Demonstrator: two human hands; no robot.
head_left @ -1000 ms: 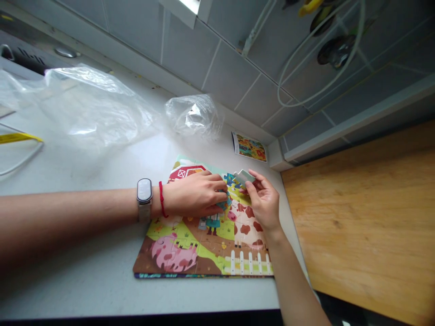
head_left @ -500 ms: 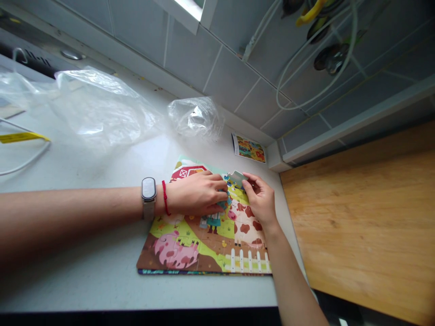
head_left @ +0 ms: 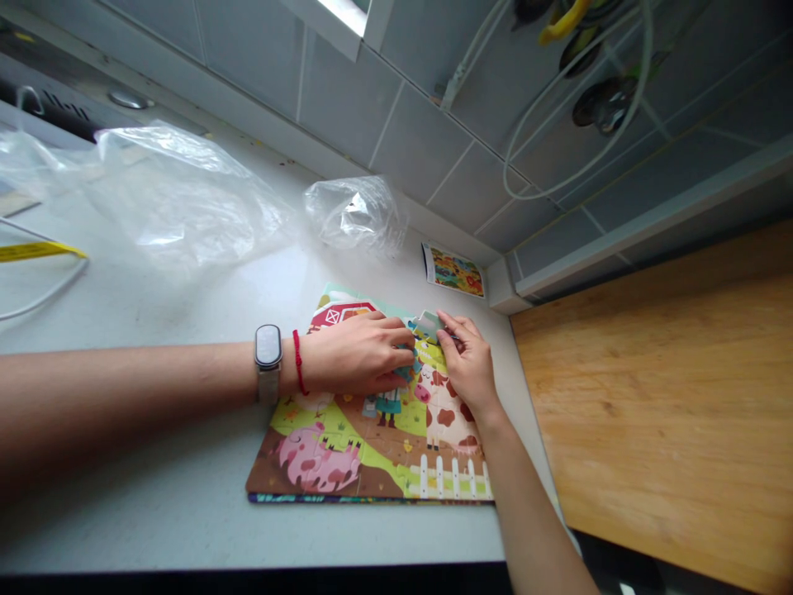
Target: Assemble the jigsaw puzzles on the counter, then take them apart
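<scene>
A farm jigsaw puzzle (head_left: 377, 463) with a pig, a spotted cow, a barn and a white fence lies on the counter. Between thumb and fingers, my right hand (head_left: 467, 355) pinches a pale puzzle piece (head_left: 427, 325), tilted over the puzzle's upper right part. My left hand (head_left: 365, 354) rests on the upper middle of the puzzle, fingers apart and slightly bent, with the fingertips beside that piece. It covers part of the barn and of a figure in blue. Whether the piece touches the puzzle around it, I cannot tell.
Crumpled clear plastic bags (head_left: 186, 198) and a smaller plastic wrapper (head_left: 356, 211) lie behind the puzzle. A small picture card (head_left: 455, 270) is near the wall. A wooden board (head_left: 657, 397) lies to the right. White cables (head_left: 517, 165) hang at the upper right.
My right hand has shifted slightly left and tilted the puzzle piece lower over the puzzle. My left hand stays nearly in place.
</scene>
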